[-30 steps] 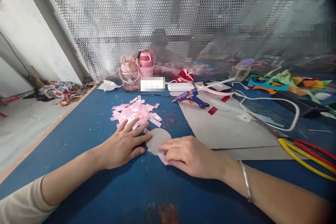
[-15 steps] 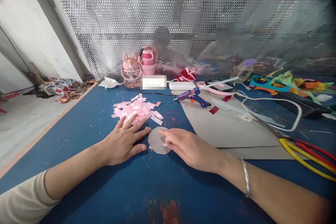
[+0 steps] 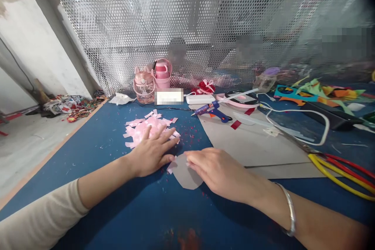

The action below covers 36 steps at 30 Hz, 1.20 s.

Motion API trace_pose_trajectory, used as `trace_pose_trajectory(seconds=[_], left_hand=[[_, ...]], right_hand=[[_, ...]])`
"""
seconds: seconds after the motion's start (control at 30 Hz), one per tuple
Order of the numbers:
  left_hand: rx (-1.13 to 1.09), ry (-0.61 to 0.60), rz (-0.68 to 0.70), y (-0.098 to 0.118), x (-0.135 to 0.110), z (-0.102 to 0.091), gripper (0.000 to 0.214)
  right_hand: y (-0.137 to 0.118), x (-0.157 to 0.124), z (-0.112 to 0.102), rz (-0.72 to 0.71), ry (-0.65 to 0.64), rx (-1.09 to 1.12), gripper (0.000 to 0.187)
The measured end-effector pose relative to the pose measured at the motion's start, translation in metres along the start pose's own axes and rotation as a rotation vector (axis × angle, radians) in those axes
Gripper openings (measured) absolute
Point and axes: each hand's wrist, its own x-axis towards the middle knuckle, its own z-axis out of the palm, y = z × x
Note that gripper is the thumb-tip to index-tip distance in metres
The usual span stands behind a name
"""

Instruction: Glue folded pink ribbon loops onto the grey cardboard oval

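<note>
My right hand [image 3: 215,168] has its thumb and fingers closed at the upper right part of a small grey disc [image 3: 187,177], which looks like cardboard with a roughly cut rim. A pale scrap shows by its fingertips, too small to make out. To the left, my left hand [image 3: 152,148] is spread open, its fingers reaching over a heap of short pink ribbon pieces [image 3: 137,131]. The left thumb comes close to the disc's left edge; whether they touch is unclear. A loose pink piece [image 3: 170,169] lies beside the disc.
Behind the hands lies a blue glue gun [image 3: 212,111], on a large grey cardboard sheet [image 3: 234,140]. Scissors with yellow and red handles [image 3: 331,172] rest at right. Pink bottles [image 3: 144,88], a white cable [image 3: 325,125] and colourful scraps [image 3: 322,90] line the back.
The grey disc has moved nearer to me and slightly right, with my right hand on it. My left hand has shifted right, further over the pink ribbon pieces.
</note>
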Motion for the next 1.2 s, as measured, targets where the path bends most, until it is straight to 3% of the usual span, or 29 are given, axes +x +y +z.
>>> trace_pose_trajectory(seconds=[0.1,0.2,0.33,0.43,0.53,0.6,0.7,0.87,1.0,1.07,1.13,1.2], left_hand=[[-0.04,-0.039,0.082,-0.007,0.027,0.004,0.061],[-0.044,0.018,-0.028,-0.019,0.037,0.003,0.061],[-0.033,0.168,-0.143,-0.006,0.015,-0.016,0.053],[-0.109,0.157,-0.042,0.025,-0.016,-0.027,0.037],[-0.119,0.139,0.038,0.047,-0.041,-0.023,0.027],[-0.076,0.133,0.038,0.05,-0.05,-0.015,0.028],[0.036,0.17,0.017,0.044,-0.054,-0.005,0.035],[0.213,0.199,-0.124,0.034,-0.055,-0.005,0.035],[0.144,0.2,-0.188,0.048,-0.049,-0.013,0.026],[-0.023,0.168,-0.076,0.063,-0.044,-0.013,0.026],[-0.113,0.176,0.025,0.077,-0.041,-0.011,0.04],[-0.159,0.19,0.04,0.082,-0.039,-0.006,0.052]], right_hand=[[0.007,0.0,0.009,-0.065,0.161,-0.007,0.029],[0.012,-0.001,0.016,-0.085,0.195,-0.047,0.029],[0.015,-0.002,0.016,-0.071,0.03,-0.041,0.026],[0.017,-0.002,0.008,0.005,-0.04,0.061,0.032],[0.019,-0.001,0.0,0.063,0.002,0.126,0.047],[0.02,0.001,-0.002,0.056,-0.023,0.153,0.043],[0.018,0.003,-0.002,0.097,-0.125,0.216,0.035],[0.01,0.003,0.002,0.222,-0.193,0.235,0.053],[0.012,0.004,-0.003,0.241,-0.173,0.276,0.051],[0.025,0.005,-0.011,0.344,-0.15,0.261,0.037],[0.05,0.005,-0.023,0.545,-0.131,0.148,0.025],[0.08,0.001,-0.035,0.703,-0.141,0.051,0.041]])
